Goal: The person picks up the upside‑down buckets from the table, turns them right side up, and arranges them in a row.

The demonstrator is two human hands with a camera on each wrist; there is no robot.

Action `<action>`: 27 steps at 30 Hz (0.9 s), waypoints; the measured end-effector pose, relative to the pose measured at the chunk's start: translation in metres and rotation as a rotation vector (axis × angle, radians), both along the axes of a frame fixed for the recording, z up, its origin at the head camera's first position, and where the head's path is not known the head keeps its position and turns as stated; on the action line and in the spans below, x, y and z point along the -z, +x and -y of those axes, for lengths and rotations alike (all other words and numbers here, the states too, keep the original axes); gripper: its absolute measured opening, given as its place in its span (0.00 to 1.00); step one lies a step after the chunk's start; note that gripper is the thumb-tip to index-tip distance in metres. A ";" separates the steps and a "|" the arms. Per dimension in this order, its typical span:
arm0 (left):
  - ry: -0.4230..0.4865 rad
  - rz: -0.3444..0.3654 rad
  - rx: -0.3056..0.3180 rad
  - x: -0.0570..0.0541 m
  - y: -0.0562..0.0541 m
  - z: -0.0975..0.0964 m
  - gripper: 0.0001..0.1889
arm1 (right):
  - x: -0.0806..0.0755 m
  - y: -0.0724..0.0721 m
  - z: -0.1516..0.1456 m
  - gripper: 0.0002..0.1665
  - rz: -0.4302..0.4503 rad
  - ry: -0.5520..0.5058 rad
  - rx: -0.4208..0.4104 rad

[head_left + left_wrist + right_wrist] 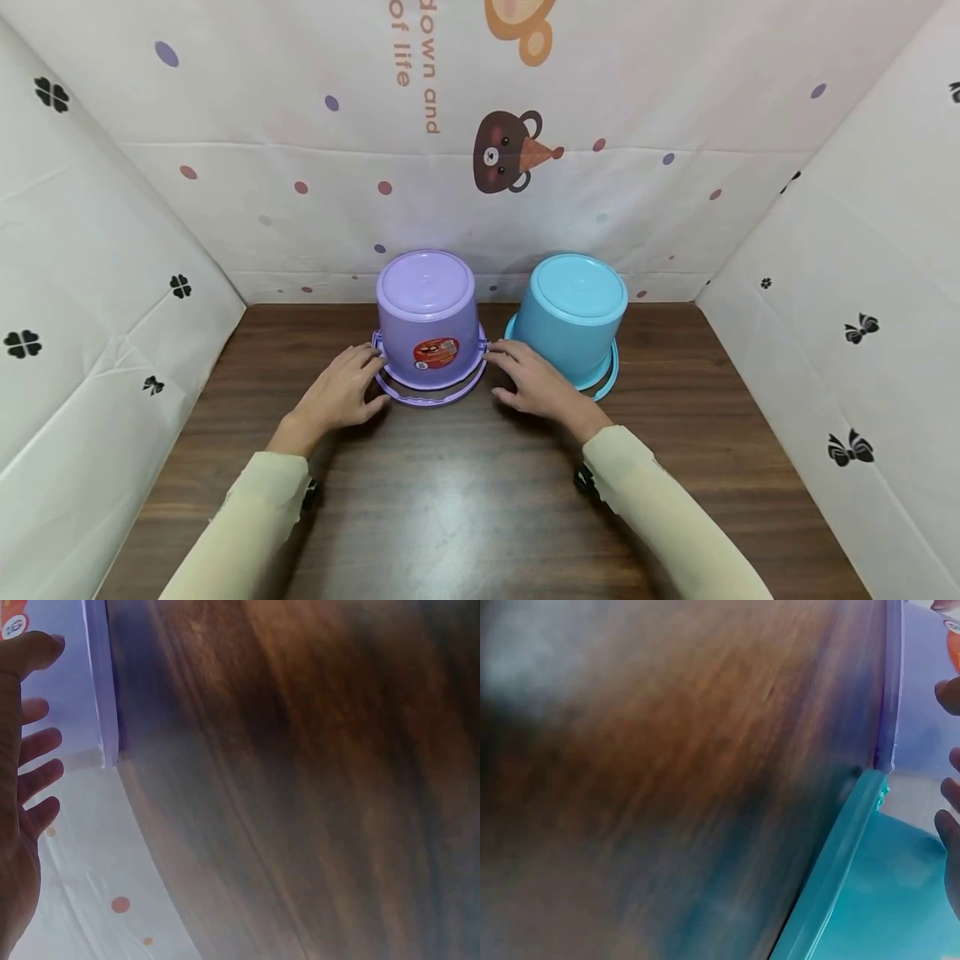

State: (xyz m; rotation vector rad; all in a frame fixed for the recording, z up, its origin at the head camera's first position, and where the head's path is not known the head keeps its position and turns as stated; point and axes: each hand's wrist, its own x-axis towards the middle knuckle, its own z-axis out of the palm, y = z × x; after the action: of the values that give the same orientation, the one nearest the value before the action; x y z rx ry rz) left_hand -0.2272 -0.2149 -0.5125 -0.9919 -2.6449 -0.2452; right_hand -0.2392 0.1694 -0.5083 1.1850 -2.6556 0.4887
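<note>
An upside-down purple bucket [401, 346] stands near the back wall, its red label [436, 353] facing me and its handle [429, 402] lying around the front of the rim. At its left side is my left hand [339, 392], fingertips right at the rim, thumb apart and fingers loosely bent. My right hand [534, 383] reaches to the bucket's right side, fingertips by the handle joint. In the wrist views the fingers of the left hand [16, 795] and right hand [952, 847] are spread beside the purple wall, not curled around anything.
Right of the purple bucket, a light blue bucket [566, 333] also stands upside down, partly behind my right hand. Both are on a dark wooden table [420, 500]. Behind rises a white patterned back wall [300, 233], with white side walls left and right.
</note>
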 end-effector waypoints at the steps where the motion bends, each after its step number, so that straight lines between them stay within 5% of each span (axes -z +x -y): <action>1: -0.005 0.008 0.001 0.000 -0.001 0.000 0.35 | 0.000 -0.001 0.001 0.35 0.009 0.010 0.003; 14: -0.048 0.030 0.024 0.003 -0.013 0.000 0.30 | 0.003 -0.016 0.017 0.29 0.025 0.127 -0.030; 27: -0.063 0.053 0.060 0.009 -0.021 0.003 0.22 | 0.008 -0.027 0.025 0.25 -0.049 0.263 -0.045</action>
State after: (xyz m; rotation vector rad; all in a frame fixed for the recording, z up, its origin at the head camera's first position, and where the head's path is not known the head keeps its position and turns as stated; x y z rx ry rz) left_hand -0.2482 -0.2179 -0.5219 -1.0999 -2.6884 -0.2053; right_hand -0.2663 0.1444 -0.5165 1.3104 -2.7181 0.1163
